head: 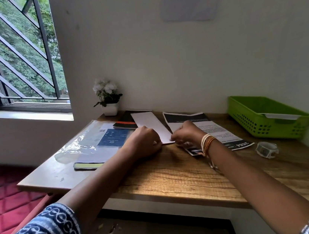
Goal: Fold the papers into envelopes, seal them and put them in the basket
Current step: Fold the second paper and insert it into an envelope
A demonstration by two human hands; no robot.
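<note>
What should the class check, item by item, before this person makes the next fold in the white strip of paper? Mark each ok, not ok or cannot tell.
1. Both hands on the paper: ok. The left hand and right hand hold the near end of the white folded paper.
2. Edges lined up at the near end: cannot tell, the fingers hide them.
3. Tape within reach: ok. The tape roll lies on the table to the right.
4. Basket ready: ok. The green basket stands at the right, with one white piece already inside.
5. More paper to hand: ok. A printed sheet lies under the right hand.
</note>
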